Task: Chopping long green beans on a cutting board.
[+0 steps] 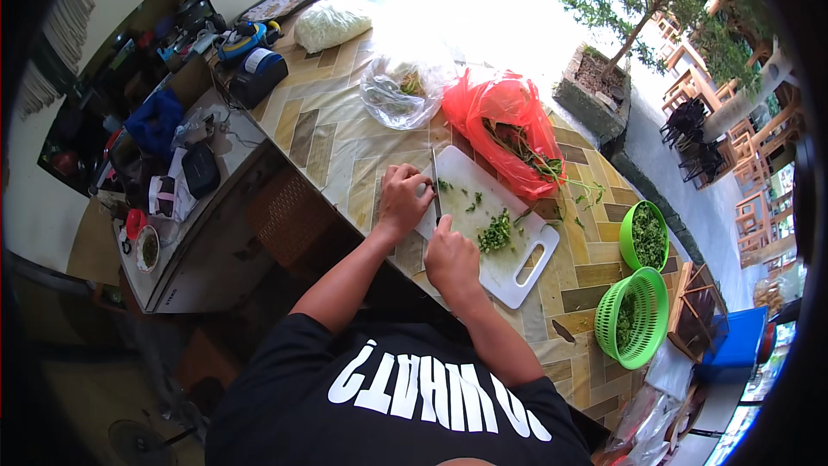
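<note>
My right hand (453, 255) is closed around the handle of a kitchen knife (435, 175), whose blade points away from me over the left part of a white plastic cutting board (511, 281). Just left of the blade, my left hand (404, 197) has its fingers bent near the board's edge; whether it holds anything is hidden. Chopped green herbs (495, 232) lie in a small pile on the board, with scattered bits nearer the blade. Beyond the board, an open red plastic bag (501, 100) holds leafy stems that spill out at its right.
A green bowl (623, 239) and a green plastic basket (656, 330) with chopped greens stand at the right. A clear plastic bag (401, 94) and a full white bag (331, 24) lie farther back. At left is a cluttered side counter (236, 162).
</note>
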`<state>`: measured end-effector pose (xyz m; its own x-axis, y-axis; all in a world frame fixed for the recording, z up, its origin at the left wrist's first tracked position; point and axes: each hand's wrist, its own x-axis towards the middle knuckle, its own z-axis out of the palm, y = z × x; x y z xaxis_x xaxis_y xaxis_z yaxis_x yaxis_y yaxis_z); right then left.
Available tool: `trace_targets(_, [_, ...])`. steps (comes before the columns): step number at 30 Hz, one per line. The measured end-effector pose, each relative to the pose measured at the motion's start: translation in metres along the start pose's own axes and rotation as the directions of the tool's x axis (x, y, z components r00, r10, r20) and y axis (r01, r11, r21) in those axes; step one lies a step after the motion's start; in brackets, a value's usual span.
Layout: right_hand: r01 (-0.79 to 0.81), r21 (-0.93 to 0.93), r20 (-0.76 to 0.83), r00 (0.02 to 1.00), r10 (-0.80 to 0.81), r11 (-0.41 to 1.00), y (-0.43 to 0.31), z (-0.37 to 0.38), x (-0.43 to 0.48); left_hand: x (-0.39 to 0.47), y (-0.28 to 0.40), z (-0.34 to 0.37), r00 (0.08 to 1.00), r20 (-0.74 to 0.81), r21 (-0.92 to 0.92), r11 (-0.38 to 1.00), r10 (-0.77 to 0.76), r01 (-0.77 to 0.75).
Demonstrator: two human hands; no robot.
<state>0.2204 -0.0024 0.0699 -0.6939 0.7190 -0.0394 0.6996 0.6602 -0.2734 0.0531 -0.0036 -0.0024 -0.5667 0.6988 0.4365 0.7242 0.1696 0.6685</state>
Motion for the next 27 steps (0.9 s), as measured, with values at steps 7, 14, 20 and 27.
trace_targets(7, [-0.012,-0.023,-0.073,0.997,0.011,1.0,0.003,0.014,0.013,0.003,0.001,-0.001,0.999,0.016,-0.042,0.999,0.03,-0.029])
trace_targets(14, [0.016,0.103,-0.045,0.999,-0.011,0.995,0.009,-0.009,0.011,0.001,-0.001,-0.003,1.0,0.003,-0.019,1.0,0.0,0.0])
trace_targets(20, [-0.013,-0.048,-0.074,0.997,0.01,0.999,0.0,0.022,0.003,0.005,0.002,0.0,0.999,0.019,-0.053,0.998,-0.033,0.034])
trace_targets(27, [-0.028,0.142,0.001,1.0,0.029,0.989,0.012,-0.017,0.024,0.003,-0.003,-0.002,1.0,0.014,-0.037,0.999,0.001,-0.001])
